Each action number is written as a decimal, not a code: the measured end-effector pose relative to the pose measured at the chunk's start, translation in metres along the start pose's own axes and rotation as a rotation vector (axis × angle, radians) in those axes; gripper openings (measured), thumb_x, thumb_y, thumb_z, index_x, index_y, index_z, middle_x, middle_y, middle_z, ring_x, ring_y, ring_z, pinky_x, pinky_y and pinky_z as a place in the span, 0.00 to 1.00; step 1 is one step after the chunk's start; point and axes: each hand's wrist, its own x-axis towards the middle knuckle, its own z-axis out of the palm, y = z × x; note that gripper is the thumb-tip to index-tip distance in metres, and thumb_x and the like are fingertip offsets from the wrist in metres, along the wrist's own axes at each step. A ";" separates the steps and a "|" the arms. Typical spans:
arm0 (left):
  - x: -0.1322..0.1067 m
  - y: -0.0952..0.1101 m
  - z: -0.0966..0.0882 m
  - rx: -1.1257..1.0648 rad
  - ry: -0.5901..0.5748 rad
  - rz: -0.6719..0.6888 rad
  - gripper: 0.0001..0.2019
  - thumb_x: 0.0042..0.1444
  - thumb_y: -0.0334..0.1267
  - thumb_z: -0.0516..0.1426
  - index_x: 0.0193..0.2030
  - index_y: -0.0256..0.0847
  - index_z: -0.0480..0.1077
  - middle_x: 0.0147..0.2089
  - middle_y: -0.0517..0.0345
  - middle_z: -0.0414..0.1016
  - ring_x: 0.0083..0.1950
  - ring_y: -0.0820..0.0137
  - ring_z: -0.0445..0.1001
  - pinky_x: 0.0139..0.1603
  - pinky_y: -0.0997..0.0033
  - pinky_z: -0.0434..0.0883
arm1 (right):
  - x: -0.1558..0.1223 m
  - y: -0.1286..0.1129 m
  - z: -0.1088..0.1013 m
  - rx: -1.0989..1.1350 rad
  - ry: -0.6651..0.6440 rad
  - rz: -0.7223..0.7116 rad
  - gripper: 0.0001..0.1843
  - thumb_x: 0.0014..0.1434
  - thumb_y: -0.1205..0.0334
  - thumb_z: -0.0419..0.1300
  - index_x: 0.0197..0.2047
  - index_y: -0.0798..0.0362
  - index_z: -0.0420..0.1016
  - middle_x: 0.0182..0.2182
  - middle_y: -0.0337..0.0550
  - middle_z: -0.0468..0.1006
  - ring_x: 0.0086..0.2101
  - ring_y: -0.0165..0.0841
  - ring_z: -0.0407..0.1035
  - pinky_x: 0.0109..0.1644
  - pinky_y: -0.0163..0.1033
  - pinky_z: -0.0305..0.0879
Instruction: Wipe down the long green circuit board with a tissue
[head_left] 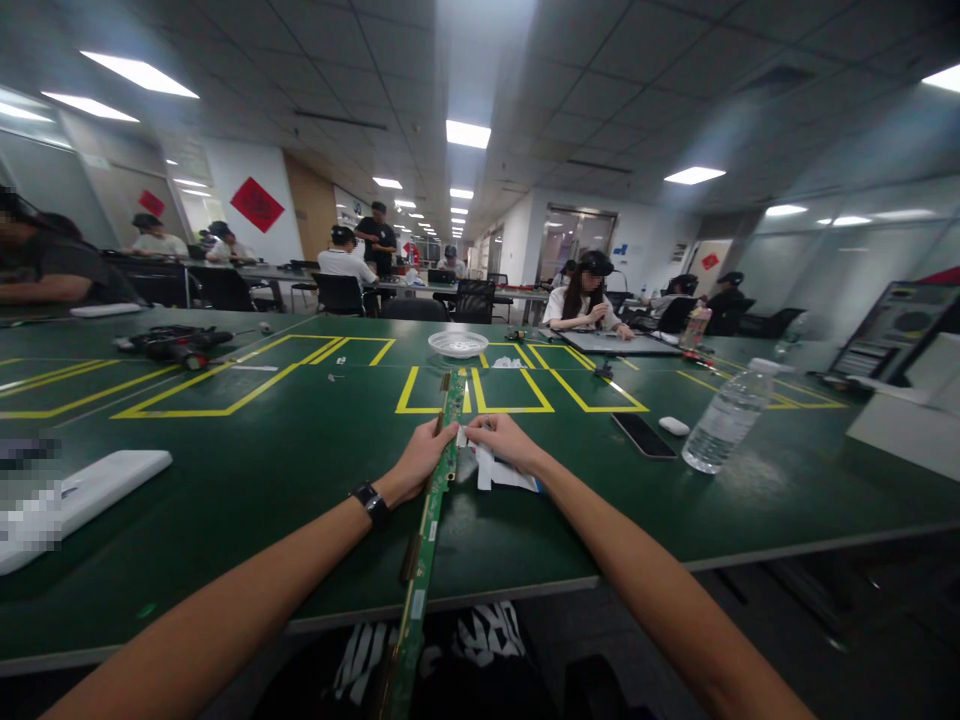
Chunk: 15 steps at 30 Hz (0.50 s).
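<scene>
A long, narrow green circuit board [429, 522] runs from near my lap up over the table's front edge. My left hand [418, 458] is closed around its upper part, thumb on the face. Right beside the board, my right hand [501, 440] pinches a small white piece, perhaps paper or tissue, against or close to the board's edge; the fingertips partly hide it. Under that hand lie white paper strips [504, 474] with a bit of blue at one end. Beyond the board's far end stands a clear round plastic dish [457, 345], with crumpled white scraps [510, 362] to its right.
On the right are a black phone [643, 436], a white earbud case [673, 426] and a water bottle [729, 418]. A white device [90, 500] lies at left, a dark gadget [176, 343] behind it. Yellow tape marks the green table [285, 470]. Across it, a person [589, 298] sits working.
</scene>
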 end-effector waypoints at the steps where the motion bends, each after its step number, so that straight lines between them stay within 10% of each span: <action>1: 0.000 -0.001 0.000 0.024 -0.005 0.015 0.19 0.50 0.49 0.59 0.40 0.34 0.71 0.30 0.57 0.75 0.31 0.71 0.72 0.30 0.76 0.68 | 0.000 0.000 0.000 -0.003 -0.003 -0.002 0.13 0.50 0.54 0.60 0.28 0.57 0.73 0.22 0.35 0.70 0.23 0.25 0.59 0.28 0.30 0.53; 15: 0.000 -0.008 -0.004 0.192 -0.034 0.041 0.24 0.53 0.57 0.52 0.37 0.34 0.69 0.31 0.57 0.72 0.31 0.69 0.70 0.32 0.72 0.67 | 0.000 0.005 0.009 0.082 0.009 0.013 0.15 0.49 0.52 0.62 0.27 0.57 0.71 0.22 0.37 0.70 0.23 0.25 0.61 0.26 0.29 0.56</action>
